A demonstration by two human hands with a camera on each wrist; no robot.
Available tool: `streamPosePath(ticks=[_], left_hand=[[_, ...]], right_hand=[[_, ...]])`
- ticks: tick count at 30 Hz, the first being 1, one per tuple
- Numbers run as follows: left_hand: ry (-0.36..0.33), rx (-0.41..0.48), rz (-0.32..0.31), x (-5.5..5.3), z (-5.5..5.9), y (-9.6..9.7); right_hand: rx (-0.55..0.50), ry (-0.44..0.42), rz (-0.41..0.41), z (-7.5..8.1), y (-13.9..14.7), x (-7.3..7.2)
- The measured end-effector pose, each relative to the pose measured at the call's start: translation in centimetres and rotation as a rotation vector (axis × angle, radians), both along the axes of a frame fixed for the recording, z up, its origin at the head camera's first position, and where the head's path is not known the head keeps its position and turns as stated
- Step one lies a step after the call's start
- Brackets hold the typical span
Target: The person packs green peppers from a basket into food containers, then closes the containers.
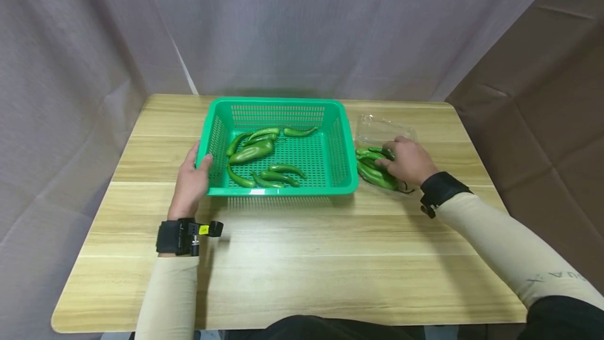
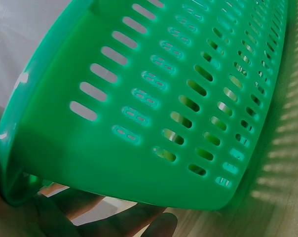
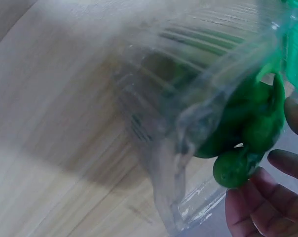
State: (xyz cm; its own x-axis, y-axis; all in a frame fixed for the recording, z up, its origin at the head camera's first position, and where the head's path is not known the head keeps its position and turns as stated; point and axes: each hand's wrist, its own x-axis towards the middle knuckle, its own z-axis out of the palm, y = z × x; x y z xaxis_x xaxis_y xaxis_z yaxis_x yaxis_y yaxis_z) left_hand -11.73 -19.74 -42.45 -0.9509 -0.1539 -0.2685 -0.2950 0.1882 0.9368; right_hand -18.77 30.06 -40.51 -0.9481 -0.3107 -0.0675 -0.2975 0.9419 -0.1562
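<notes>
My left hand (image 1: 191, 180) grips the left rim of a green plastic basket (image 1: 283, 191), thumb on top and fingers underneath. In the left wrist view the slotted basket wall (image 2: 104, 163) fills most of the picture. Several green peppers (image 1: 255, 152) lie on the basket's floor, one broad and the others slim. My right hand (image 1: 409, 161) is at a clear plastic container (image 1: 377, 129) to the basket's right, fingers among its green peppers (image 1: 375, 174). Seen from the right wrist, the bent fingertips (image 3: 260, 185) are right at a round-ended pepper (image 3: 233, 168), thumb held apart.
The container stands close beside the basket's right wall, its transparent lid or back part tilted up behind the peppers. Both stand on a light wooden table (image 1: 302, 261). Grey cloth (image 1: 302, 30) hangs behind the table, with brown cloth (image 1: 552, 119) at the right.
</notes>
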Motion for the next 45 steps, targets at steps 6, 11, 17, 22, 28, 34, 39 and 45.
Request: streamPosePath(ticks=[6,11,17,22,28,34,39,45], left_hand=[[0.002,0.013,0.004,0.0,0.2,-0.1],[0.016,0.017,0.023,0.1,0.4,-0.6],[0.019,0.021,0.028,0.2,0.2,-0.8],[0.005,0.028,0.022,0.0,0.1,-0.6],[0.01,0.023,0.019,0.1,0.0,-0.4],[-0.003,0.017,0.007,0.1,0.0,-0.2],[-0.01,0.013,-0.002,0.0,0.0,-0.1],[-0.01,0.017,-0.003,0.1,0.0,-0.1]], right_hand=[[-0.083,-0.109,-0.056,1.4,0.5,-0.5],[-0.083,-0.198,-0.083,2.4,-0.1,-1.5],[0.007,-0.265,-0.039,2.5,-0.5,-1.9],[0.019,-0.238,-0.064,3.0,0.2,-1.6],[0.02,-0.255,-0.091,3.2,0.4,-1.3],[0.019,-0.243,-0.1,3.0,0.9,-1.0],[0.009,-0.254,-0.093,2.8,1.3,-0.7],[0.014,-0.253,-0.085,2.5,1.3,-0.8]])
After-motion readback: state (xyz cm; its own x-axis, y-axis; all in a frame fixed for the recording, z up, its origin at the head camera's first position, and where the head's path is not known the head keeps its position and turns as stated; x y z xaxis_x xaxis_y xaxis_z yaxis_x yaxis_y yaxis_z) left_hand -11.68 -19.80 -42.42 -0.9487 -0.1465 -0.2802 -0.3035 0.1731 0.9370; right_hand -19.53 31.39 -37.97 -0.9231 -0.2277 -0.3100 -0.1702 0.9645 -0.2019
